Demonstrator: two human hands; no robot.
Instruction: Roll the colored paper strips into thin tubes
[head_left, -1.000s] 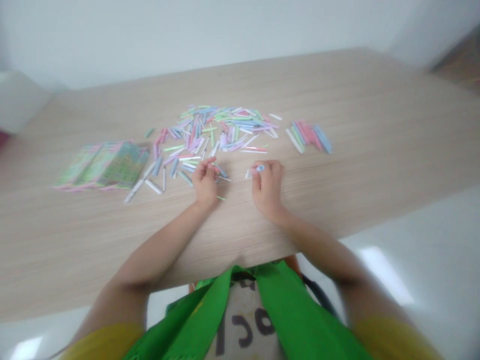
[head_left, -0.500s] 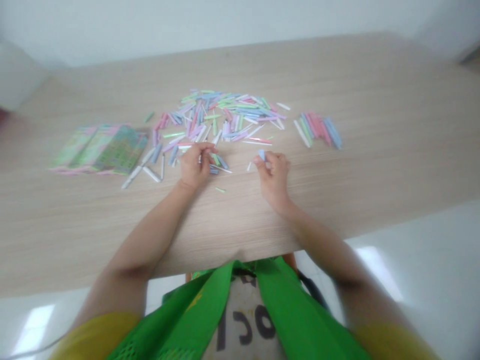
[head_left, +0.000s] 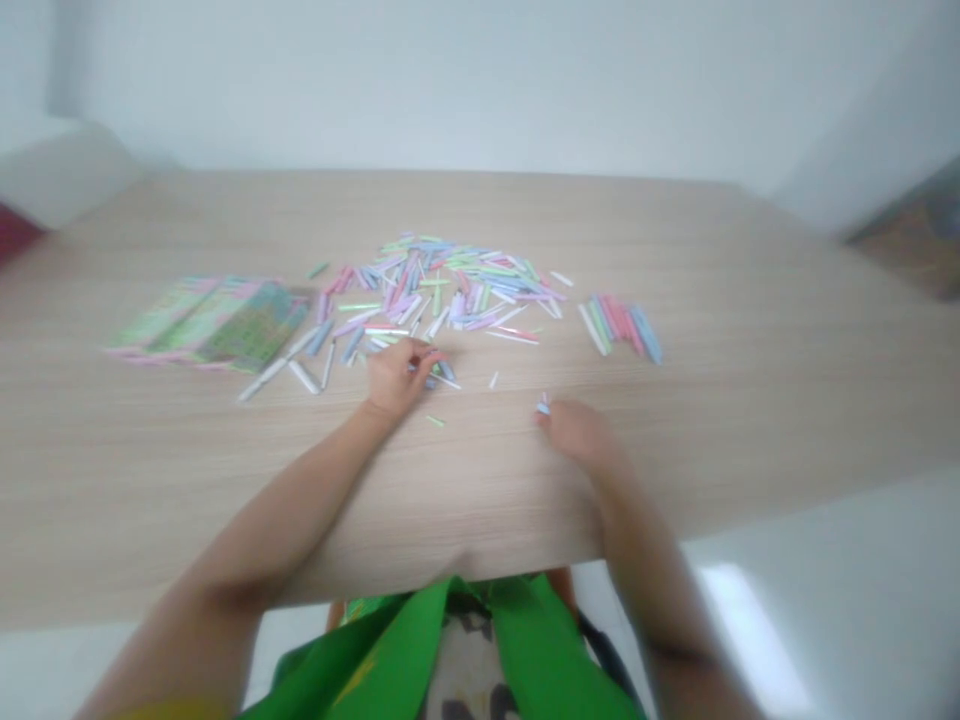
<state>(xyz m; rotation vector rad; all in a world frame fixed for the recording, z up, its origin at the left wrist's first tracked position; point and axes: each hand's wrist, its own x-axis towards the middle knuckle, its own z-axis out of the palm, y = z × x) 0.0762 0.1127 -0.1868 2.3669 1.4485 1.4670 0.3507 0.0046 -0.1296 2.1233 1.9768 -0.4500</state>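
Note:
My left hand (head_left: 401,378) is closed at the near edge of a loose pile of pastel pen parts (head_left: 450,280). A small pink-red piece (head_left: 435,356) shows at its fingertips, apparently pinched there. Several blue and white pieces (head_left: 445,372) lie just beside those fingers. Further right, low over the bare wood, my right hand (head_left: 579,430) is closed around a small light-blue pen piece (head_left: 543,407); a thin pale tip sticks up from it. Blur hides the exact shape of both held pieces.
Printed green-and-pink packets (head_left: 202,325) lie at the left of the wooden table (head_left: 480,480). White pens (head_left: 277,368) rest beside them. A neat row of coloured pieces (head_left: 621,325) sits at the right. Small white (head_left: 493,380) and green (head_left: 436,421) bits lie between the hands.
My right hand has moved right and toward me, carrying the light-blue piece. A pink-red piece now shows at my left fingertips. The camera view has tilted up.

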